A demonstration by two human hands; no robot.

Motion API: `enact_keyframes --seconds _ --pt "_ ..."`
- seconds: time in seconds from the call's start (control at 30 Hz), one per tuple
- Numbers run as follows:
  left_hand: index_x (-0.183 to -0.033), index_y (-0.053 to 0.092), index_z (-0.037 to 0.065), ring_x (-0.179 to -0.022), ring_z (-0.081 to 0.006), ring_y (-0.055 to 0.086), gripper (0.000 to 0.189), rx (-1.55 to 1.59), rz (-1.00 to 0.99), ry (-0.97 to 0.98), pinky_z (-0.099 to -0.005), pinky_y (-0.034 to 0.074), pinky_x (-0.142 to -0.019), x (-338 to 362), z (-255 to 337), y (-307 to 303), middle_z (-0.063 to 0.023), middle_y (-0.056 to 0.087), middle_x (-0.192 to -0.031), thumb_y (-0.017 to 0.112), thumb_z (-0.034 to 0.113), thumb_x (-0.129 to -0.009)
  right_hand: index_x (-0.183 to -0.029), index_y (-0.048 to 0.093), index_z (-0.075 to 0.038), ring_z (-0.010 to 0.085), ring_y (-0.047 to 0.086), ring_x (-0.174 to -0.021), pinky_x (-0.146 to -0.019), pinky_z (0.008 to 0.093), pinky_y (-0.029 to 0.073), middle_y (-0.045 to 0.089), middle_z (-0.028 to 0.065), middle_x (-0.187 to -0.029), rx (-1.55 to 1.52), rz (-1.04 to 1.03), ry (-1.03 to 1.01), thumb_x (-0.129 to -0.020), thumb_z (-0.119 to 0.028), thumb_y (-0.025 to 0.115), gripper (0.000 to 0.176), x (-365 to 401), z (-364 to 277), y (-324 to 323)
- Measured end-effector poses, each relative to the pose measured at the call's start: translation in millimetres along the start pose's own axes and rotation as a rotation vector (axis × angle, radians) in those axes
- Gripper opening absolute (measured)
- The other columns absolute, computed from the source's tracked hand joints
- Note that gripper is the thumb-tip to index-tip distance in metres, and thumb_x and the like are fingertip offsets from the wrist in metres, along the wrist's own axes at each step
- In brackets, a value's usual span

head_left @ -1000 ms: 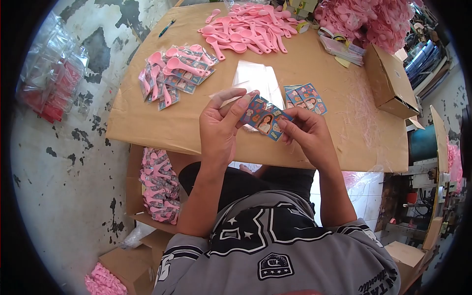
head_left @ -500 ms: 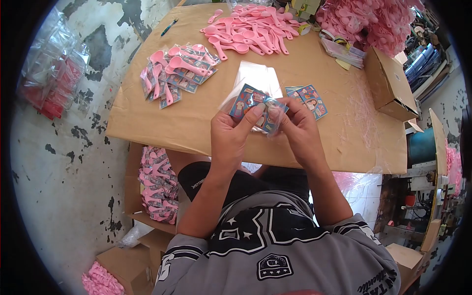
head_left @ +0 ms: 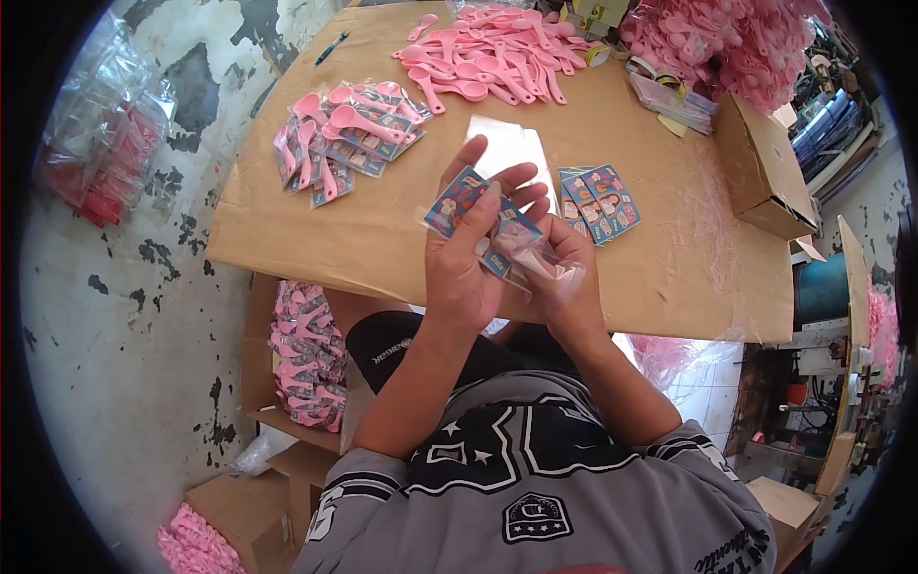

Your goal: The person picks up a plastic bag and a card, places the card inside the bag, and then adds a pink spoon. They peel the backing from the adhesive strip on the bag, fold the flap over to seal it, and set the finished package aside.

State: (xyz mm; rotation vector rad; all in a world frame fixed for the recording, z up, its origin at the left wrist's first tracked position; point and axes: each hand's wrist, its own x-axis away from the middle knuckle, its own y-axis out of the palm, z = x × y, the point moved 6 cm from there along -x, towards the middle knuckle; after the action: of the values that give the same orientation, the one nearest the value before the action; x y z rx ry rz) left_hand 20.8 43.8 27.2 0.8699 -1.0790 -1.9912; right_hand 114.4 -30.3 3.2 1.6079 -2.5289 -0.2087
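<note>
My left hand (head_left: 463,273) holds a blue printed card (head_left: 448,212) under its thumb, with the fingers stretched out behind it. Around the card's lower right end lies a crinkled clear plastic bag (head_left: 553,272). My right hand (head_left: 577,304) is closed on this bag, its fingers partly hidden behind the film. Just beyond both hands, a stack of clear bags (head_left: 521,151) shines white on the table. More printed cards (head_left: 612,205) lie overlapping to the right of my right hand.
Bagged cards with pink spoons (head_left: 349,134) are piled at the left of the brown-covered table (head_left: 287,234). Loose pink spoons (head_left: 488,57) lie at the back, near a pen (head_left: 332,48). A cardboard box (head_left: 760,167) stands at the right edge; another box of packed spoons (head_left: 308,354) sits below.
Both hands have come slightly down and my left fingers have spread out. The card has tilted, and the bag now bunches toward my right hand. More of the cards at right shows.
</note>
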Motion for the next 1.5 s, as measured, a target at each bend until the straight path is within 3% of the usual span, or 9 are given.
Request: enact_keyframes --seconds 0.03,0.27,0.4,0.6,0.73,0.93,1.27,1.37,1.5 --pt "-0.157 0.038 0.008 -0.112 -0.026 0.071 0.051 0.016 0.045 -0.008 -0.0416 0.059 -0.102 1.2 -1.7 2.2 -0.0207 0.066 -0.129 0.055 0.011 -0.109 -0.083 0.052 -0.009 0.0023 0.048 -0.066 -0.06 0.0212 0.042 0.054 -0.0058 -0.075 0.019 0.007 -0.013 -0.093 -0.017 0.081 0.032 -1.2 -0.4 0.0" --pt "-0.151 0.045 0.007 -0.093 -0.0175 0.071 0.044 0.015 0.129 -0.003 -0.0365 0.062 -0.086 1.4 3.2 -19.1 -0.0093 0.069 -0.108 0.058 0.018 -0.11 -0.092 0.055 -0.007 0.0033 0.049 -0.074 -0.062 0.0228 0.042 0.055 -0.0031 -0.086 0.119 0.136 -0.337 -0.089 -0.012 0.085 0.031 0.4 -21.9 6.4" --pt "-0.143 0.052 0.007 -0.088 -0.0135 0.066 0.04 0.065 0.267 0.035 -0.0337 0.059 -0.089 -2.0 23.2 -46.1 -0.0049 0.066 -0.101 0.063 0.024 -0.108 -0.097 0.07 -0.004 0.0082 0.055 -0.069 -0.059 0.0258 0.044 0.062 0.0023 -0.085 0.68 -0.126 -0.661 -0.088 -0.007 0.083 0.017 7.1 -61.4 13.2" --pt "-0.133 0.06 0.007 -0.086 -0.014 0.065 0.032 0.127 0.317 0.19 -0.0326 0.058 -0.087 -6.5 66.3 -87.6 -0.0049 0.067 -0.099 0.065 0.024 -0.107 -0.106 0.073 -0.003 0.0158 0.065 -0.073 -0.064 0.031 0.051 0.074 0.0065 -0.089 0.916 -0.086 -0.563 -0.095 -0.018 0.078 0.02 -70.9 -105.5 -8.7" --pt "-0.132 0.061 0.006 -0.088 -0.0149 0.065 0.032 0.065 0.362 0.117 -0.0337 0.058 -0.088 -5.3 46.8 -92.5 -0.0054 0.067 -0.099 0.066 0.025 -0.106 -0.136 0.066 -0.007 0.0312 0.066 -0.119 -0.102 0.0434 0.051 0.072 0.0167 -0.123 1.077 -0.172 -0.677 -0.1 -0.046 0.068 0.053 -186.3 -90.3 -20.3" --pt "-0.132 0.062 0.007 -0.089 -0.0155 0.066 0.034 0.07 0.334 0.077 -0.0351 0.058 -0.09 -3.9 48.3 -97.6 -0.0053 0.068 -0.1 0.068 0.026 -0.105 -0.149 0.06 -0.028 0.0371 0.044 -0.145 -0.115 0.0546 0.041 0.054 0.0124 -0.153 1.651 -0.2 -0.74 -0.093 -0.071 0.06 0.07 -277.3 -36.8 -14.5" --pt "-0.133 0.058 0.007 -0.088 -0.0156 0.068 0.037 0.001 0.345 0.064 -0.0398 0.06 -0.087 -10.0 46.1 -97.9 -0.0068 0.068 -0.099 0.069 0.027 -0.105 -0.142 0.064 -0.026 0.0328 0.049 -0.141 -0.117 0.0547 0.036 0.058 0.0125 -0.146 1.551 -0.228 -0.702 -0.098 -0.058 0.062 0.055 -242.6 -42.6 -87.4" --pt "-0.133 0.057 0.007 -0.088 -0.0153 0.068 0.037 -0.009 0.346 0.053 -0.0401 0.06 -0.087 -10.0 45.9 -96.8 -0.0067 0.068 -0.099 0.069 0.027 -0.105 -0.14 0.065 -0.018 0.034 0.05 -0.14 -0.116 0.0482 0.039 0.056 0.0139 -0.149 1.522 -0.331 -0.723 -0.1 -0.047 0.066 0.05 -209.2 -58.4 -97.8" --pt "-0.134 0.056 0.008 -0.088 -0.0147 0.068 0.038 -0.011 0.351 0.037 -0.04 0.059 -0.088 -9.2 45.6 -95.2 -0.006 0.068 -0.099 0.069 0.027 -0.105 -0.137 0.066 -0.013 0.0279 0.061 -0.125 -0.106 0.0441 0.045 0.066 0.0134 -0.135 1.199 -0.239 -0.728 -0.102 -0.036 0.066 0.043 -188.3 -91.0 -111.5"
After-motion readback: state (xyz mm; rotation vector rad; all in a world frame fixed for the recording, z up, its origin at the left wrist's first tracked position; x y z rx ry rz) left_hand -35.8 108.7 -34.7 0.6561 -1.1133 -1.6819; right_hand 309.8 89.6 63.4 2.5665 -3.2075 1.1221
